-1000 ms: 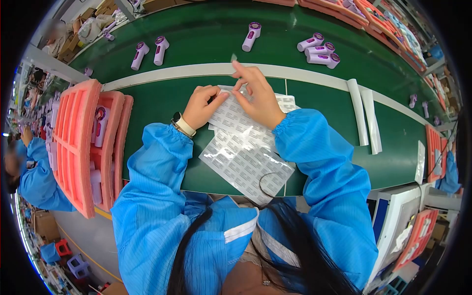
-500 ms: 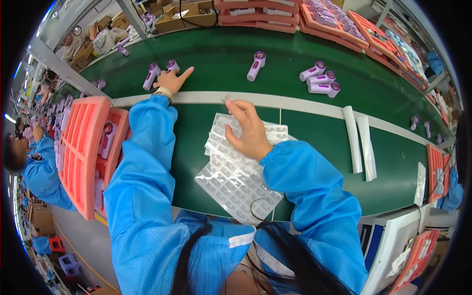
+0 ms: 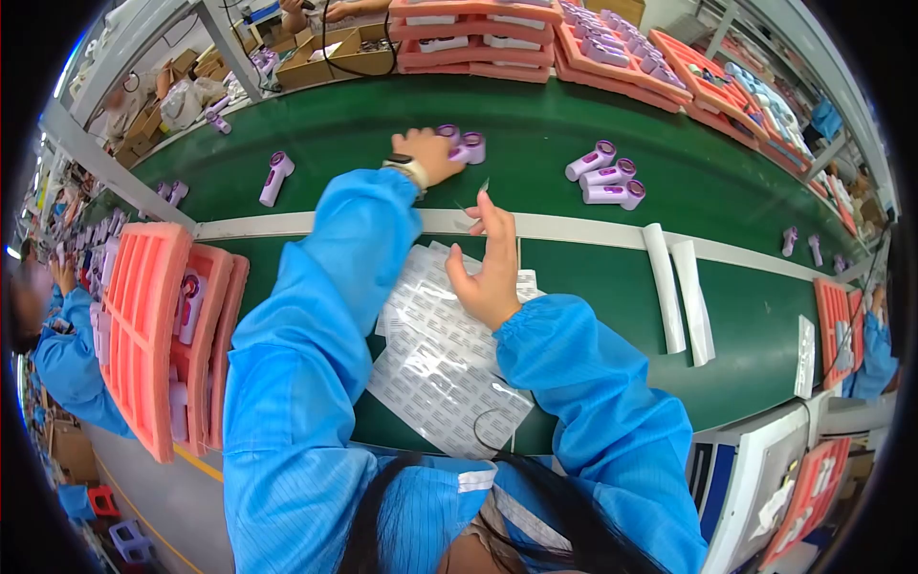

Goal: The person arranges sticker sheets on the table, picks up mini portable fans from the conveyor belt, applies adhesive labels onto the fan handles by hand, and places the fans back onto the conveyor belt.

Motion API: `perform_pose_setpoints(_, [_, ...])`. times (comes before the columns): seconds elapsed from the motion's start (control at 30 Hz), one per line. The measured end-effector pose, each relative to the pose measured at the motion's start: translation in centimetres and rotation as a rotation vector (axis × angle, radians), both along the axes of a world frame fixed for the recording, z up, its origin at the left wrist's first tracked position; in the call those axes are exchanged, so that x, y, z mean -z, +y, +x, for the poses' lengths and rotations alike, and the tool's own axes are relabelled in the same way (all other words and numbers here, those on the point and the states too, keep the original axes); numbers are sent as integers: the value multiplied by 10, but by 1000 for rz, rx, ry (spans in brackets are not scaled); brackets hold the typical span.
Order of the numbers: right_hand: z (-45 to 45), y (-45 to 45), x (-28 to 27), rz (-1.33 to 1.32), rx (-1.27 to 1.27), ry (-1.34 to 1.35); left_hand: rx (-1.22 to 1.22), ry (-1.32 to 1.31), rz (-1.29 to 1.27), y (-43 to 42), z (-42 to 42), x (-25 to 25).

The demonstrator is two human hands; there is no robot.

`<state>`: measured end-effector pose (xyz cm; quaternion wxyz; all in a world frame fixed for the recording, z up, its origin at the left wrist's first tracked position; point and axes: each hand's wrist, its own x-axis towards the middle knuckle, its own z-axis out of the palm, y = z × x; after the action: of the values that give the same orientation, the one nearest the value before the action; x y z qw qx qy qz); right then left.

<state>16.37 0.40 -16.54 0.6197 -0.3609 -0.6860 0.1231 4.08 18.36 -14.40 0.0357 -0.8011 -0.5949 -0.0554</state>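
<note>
My left hand (image 3: 430,158), with a wristband, reaches over the green belt. Its fingers are on a purple handheld device (image 3: 448,132) with a round head, partly hidden by the hand. Right beside it lies a second purple device (image 3: 471,147). My right hand (image 3: 491,268) is raised above label sheets (image 3: 445,354) on the near table. A small clear sticker (image 3: 484,186) shows at its fingertips, while the thumb stands apart from the index finger; exactly how the sticker is held is hard to see.
Three purple devices (image 3: 608,176) lie together on the belt to the right, and another device (image 3: 276,179) lies to the left. Two white strips (image 3: 679,297) rest on the table. Pink foam trays (image 3: 143,330) stand at my left. Stacked trays (image 3: 473,43) line the far side.
My left hand has slid to the right along the belt with one purple device, up beside another. My right hand stays over the sheets with the sticker. The view has shifted slightly.
</note>
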Motion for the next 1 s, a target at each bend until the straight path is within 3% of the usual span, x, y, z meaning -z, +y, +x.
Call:
perform_pose_setpoints(0.17, [-5, -1, -2, -102, -108, -19, -235, 168, 59, -19, -122, -6])
perform_pose_setpoints(0.27, [-8, 1, -2, -124, -128, -24, -468, 129, 97, -29, -179, -8])
perform_pose_setpoints(0.5, [-6, -3, -11, -206, -148, 12, -249, -172, -58, 12, -238, 19])
perform_pose_setpoints(0.53, [-5, -2, -18, -181, -165, 17, -155, -304, -52, 4, -228, 10])
perform_pose_setpoints(0.63, [-6, -3, -61, -150, -255, 151, -9, -1218, -220, -11, -190, -7])
perform_pose_setpoints(0.7, [-13, -4, -104, -171, -368, 372, 204, -1922, -290, -48, -142, -53])
perform_pose_setpoints(0.77, [-21, -13, -144, -187, -476, 545, 531, -2265, -307, -68, -110, -89])
perform_pose_setpoints(0.83, [-28, -22, -175, -191, -585, 671, 854, -2343, -401, -104, -84, -122])
perform_pose_setpoints(0.9, [-32, -27, -184, -169, -673, 773, 1024, -2452, -422, -138, -59, -142])
perform_pose_setpoints(1.0, [-39, -34, -187, -147, -723, 851, 1152, -2321, -283, -167, -48, -151])
